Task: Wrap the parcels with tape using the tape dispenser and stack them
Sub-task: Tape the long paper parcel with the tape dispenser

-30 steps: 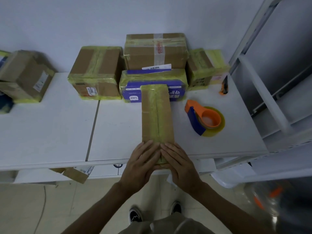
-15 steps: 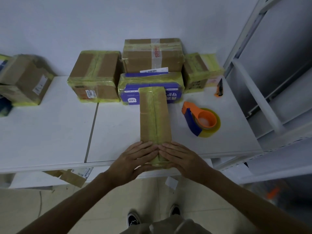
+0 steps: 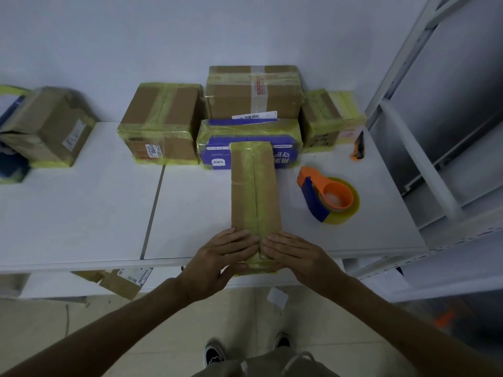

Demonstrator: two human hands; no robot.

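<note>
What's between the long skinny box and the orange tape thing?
Nothing. In the head view, only bare white table separates the long parcel from the tape dispenser to its right.

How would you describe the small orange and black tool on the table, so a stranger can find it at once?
Start at the white table and follow its far edge to the right corner, beside the metal shelving. There the utility knife lies, just right of the small yellow-taped box. It is slim, orange and black, far smaller than the tape dispenser nearer the person.
</note>
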